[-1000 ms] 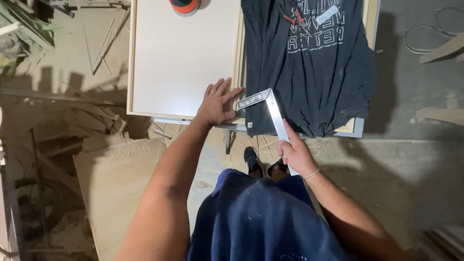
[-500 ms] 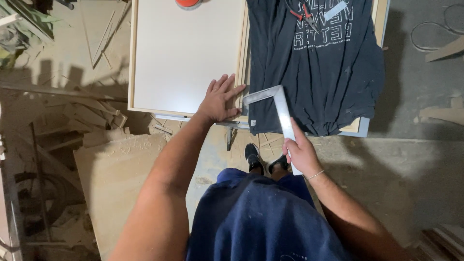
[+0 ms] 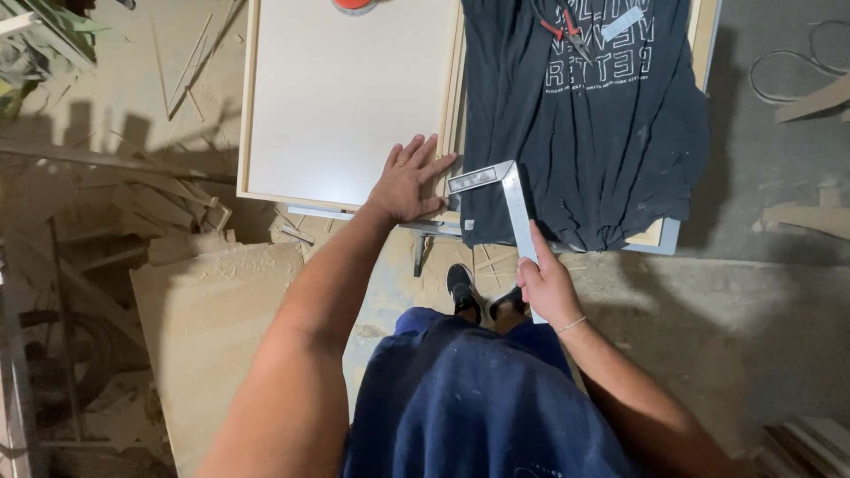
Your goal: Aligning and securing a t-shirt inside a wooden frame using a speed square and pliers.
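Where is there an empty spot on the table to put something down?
The white panel is mostly bare, between the orange round thing at its far edge and the left hand near the front. The right half is crowded: a dark T-shirt with red-handled pliers covers it, and the right hand holds a metal square there.

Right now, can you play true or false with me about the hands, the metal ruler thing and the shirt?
1. The left hand lies flat on the white panel. True.
2. The right hand holds a hammer. False: it holds the metal square by its long arm.
3. A dark shirt is spread beside the panel. True.
4. Red pliers lie on the floor. False: they lie on the shirt.
5. The square's corner sits near the shirt's lower edge. True.
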